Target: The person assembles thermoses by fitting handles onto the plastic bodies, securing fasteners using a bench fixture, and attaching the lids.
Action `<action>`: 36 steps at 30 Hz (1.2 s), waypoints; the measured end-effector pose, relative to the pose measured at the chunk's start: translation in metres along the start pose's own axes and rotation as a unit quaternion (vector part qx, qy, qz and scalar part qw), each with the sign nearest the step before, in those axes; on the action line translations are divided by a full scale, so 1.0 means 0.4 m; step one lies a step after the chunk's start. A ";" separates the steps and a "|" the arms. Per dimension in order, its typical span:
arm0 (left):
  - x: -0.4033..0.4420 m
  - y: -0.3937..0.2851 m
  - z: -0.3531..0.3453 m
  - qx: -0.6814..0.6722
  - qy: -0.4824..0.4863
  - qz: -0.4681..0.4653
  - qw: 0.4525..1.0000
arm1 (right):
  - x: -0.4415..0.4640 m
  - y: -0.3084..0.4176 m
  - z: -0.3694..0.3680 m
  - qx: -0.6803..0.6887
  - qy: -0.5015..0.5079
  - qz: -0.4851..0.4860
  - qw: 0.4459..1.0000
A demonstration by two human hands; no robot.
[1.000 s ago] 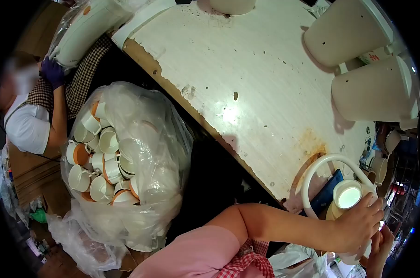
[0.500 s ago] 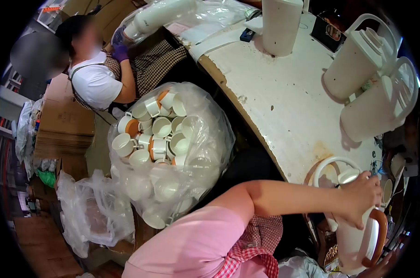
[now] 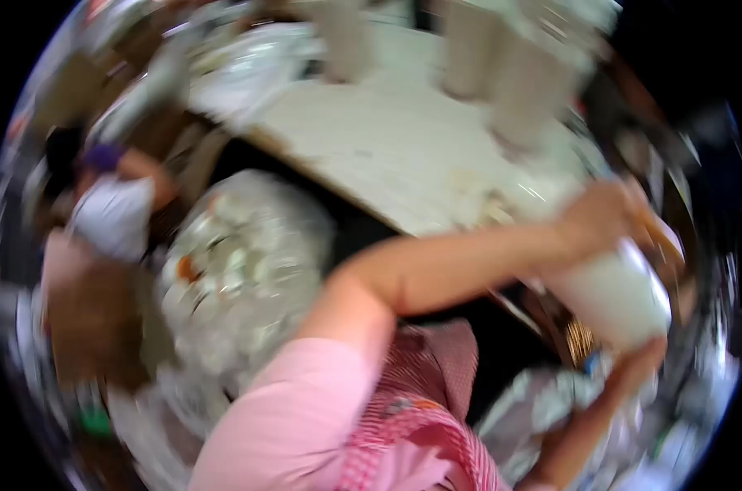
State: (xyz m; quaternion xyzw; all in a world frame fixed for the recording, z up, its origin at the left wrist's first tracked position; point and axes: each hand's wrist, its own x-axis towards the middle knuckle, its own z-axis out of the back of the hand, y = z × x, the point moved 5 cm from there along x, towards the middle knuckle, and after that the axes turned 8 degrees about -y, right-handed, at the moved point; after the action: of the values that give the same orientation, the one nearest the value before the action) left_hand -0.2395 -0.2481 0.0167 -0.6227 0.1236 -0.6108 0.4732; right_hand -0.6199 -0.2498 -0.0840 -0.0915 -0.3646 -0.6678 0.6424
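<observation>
A large white jug (image 3: 612, 295) with a tan-brown handle (image 3: 662, 239) is tilted between my two hands at the right, beyond the table's near edge. My left hand (image 3: 602, 217) is closed at its upper end, close to the handle, its fingers smeared by motion. Under the lower end, my right hand (image 3: 645, 353) grips the jug, with most of its fingers hidden. Strong blur hides the fine detail of the jug's top.
Several tall white jugs (image 3: 535, 90) stand along the white table (image 3: 346, 139). At left, a clear plastic bag (image 3: 293, 237) holds several white mugs. A co-worker's white sleeve (image 3: 113, 217) shows behind brown cardboard (image 3: 93, 323). Crumpled plastic (image 3: 510, 417) lies at lower right.
The view has swung, shifting the table and mug bag leftward. The jug has gone from nearly upright to tilted. My right hand has come into view at its lower end.
</observation>
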 end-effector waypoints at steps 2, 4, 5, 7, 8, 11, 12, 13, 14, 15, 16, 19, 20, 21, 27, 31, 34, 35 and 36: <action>0.001 -0.017 0.036 -0.083 0.032 0.071 0.994 | -0.062 0.067 0.068 0.146 -0.074 0.006 0.987; 0.044 -0.020 0.105 0.023 0.074 0.010 0.997 | -0.124 0.170 0.095 0.406 -0.089 -0.155 0.896; 0.055 -0.044 0.168 -0.003 0.065 -0.027 0.998 | -0.147 0.193 0.093 0.411 -0.028 -0.222 0.884; 0.076 -0.054 0.282 0.092 0.015 0.182 0.979 | -0.211 0.220 0.091 0.455 0.056 -0.261 0.850; 0.072 -0.024 0.363 0.203 -0.016 0.146 0.968 | -0.237 0.223 0.089 0.453 0.094 -0.254 0.849; 0.014 -0.007 0.603 0.201 -0.087 0.192 0.957 | -0.246 0.268 0.053 0.427 0.165 -0.174 0.872; -0.025 0.001 0.707 0.236 -0.128 0.215 0.939 | -0.226 0.303 0.052 0.363 0.172 -0.109 0.909; -0.055 0.011 0.799 0.244 -0.108 0.212 0.940 | -0.200 0.344 0.034 0.292 0.185 -0.044 0.937; -0.107 -0.026 0.849 0.249 -0.139 0.204 0.936 | -0.193 0.352 0.004 0.207 0.166 0.025 0.964; -0.150 -0.062 0.875 0.303 -0.181 0.192 0.916 | -0.185 0.344 -0.043 0.207 0.165 0.024 0.964; -0.192 -0.057 0.939 0.290 -0.198 0.225 0.909 | -0.179 0.339 -0.102 0.114 0.173 0.067 0.976; -0.320 -0.081 0.977 0.289 -0.203 0.239 0.904 | -0.161 0.358 -0.198 -0.023 0.211 0.108 0.971; -0.345 -0.076 0.969 0.286 -0.195 0.243 0.906 | -0.162 0.358 -0.217 -0.065 0.241 0.094 0.964; -0.370 -0.068 0.967 0.281 -0.188 0.246 0.909 | -0.162 0.352 -0.217 -0.053 0.254 0.068 0.963; -0.417 -0.037 0.977 0.255 -0.203 0.265 0.907 | -0.157 0.362 -0.212 -0.052 0.236 0.157 0.957; -0.426 -0.042 0.976 0.248 -0.194 0.272 0.909 | -0.164 0.366 -0.165 -0.023 0.215 0.104 0.971; -0.436 -0.041 0.987 0.235 -0.195 0.272 0.912 | -0.153 0.358 -0.133 0.067 0.198 0.062 0.976; -0.438 -0.037 0.988 0.223 -0.194 0.274 0.915 | -0.150 0.351 -0.122 0.138 0.196 0.008 0.971; -0.438 -0.033 0.989 0.219 -0.193 0.274 0.916 | -0.146 0.350 -0.116 0.147 0.211 -0.024 0.966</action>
State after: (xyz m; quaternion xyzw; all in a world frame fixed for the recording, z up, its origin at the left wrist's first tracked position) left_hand 0.0631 0.0604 -0.0097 -0.5509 0.0588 -0.3364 0.7615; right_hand -0.4652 -0.2187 -0.1001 0.1563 -0.3170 -0.6261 0.6951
